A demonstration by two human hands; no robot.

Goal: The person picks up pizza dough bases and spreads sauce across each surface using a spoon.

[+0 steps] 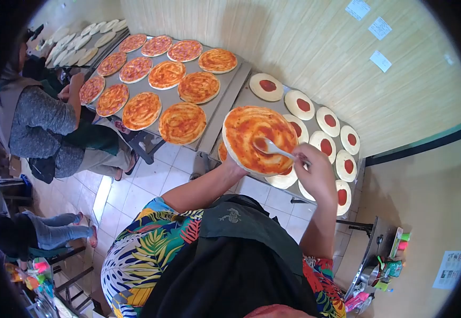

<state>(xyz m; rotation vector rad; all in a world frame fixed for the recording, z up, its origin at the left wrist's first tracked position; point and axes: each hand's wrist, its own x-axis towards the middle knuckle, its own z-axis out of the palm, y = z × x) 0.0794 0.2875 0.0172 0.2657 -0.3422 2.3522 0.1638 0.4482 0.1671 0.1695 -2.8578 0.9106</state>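
Wood-panelled wall carries paper notes (pixel 380 28), writing illegible. Left hand (pixel 234 168), mostly hidden beneath, supports sauced pizza base (pixel 259 139) above the tray (pixel 251 98); right hand (pixel 314 172) pinches spoon (pixel 275 149) on it.

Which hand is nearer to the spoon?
Right. The right hand holds the spoon by its handle; the left hand is under the sauced pizza base, apart from the spoon.

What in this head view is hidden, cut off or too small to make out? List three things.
1. Left hand: mostly under the held pizza base, grip unseen.
2. Bases beneath it on the right tray: covered by that base.
3. Wall notes: writing too small.
4. Seated person: cut by the lens edge.
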